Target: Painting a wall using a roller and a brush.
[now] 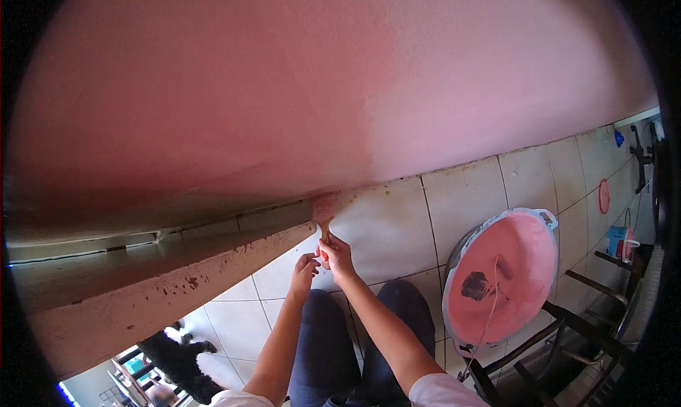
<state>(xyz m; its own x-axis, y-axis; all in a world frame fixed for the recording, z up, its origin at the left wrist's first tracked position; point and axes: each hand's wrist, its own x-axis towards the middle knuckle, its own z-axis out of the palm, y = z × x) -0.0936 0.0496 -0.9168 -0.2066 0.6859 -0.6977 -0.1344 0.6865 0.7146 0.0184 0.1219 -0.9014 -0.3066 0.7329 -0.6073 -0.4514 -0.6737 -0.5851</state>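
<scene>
My right hand (338,258) is closed round the red handle of a paintbrush (324,214), bristles pointing away from me. Pink paint coats the bristles, which are at the foot of the wall (284,102), by the floor line. Close beside the handle is my left hand (305,268), its fingers loosely bent and a little apart; whether a fingertip touches the handle is hard to make out. Darker pink covers the wall's left part, and a paler pink the right.
On the tiled floor (386,226) at right stands a wide basin (543,254) smeared with pink paint, a string across it. Dark metal frames (596,286) crowd the right edge. A paint-spotted ledge (163,283) runs along the left. Behind it lies a black furry animal (174,361).
</scene>
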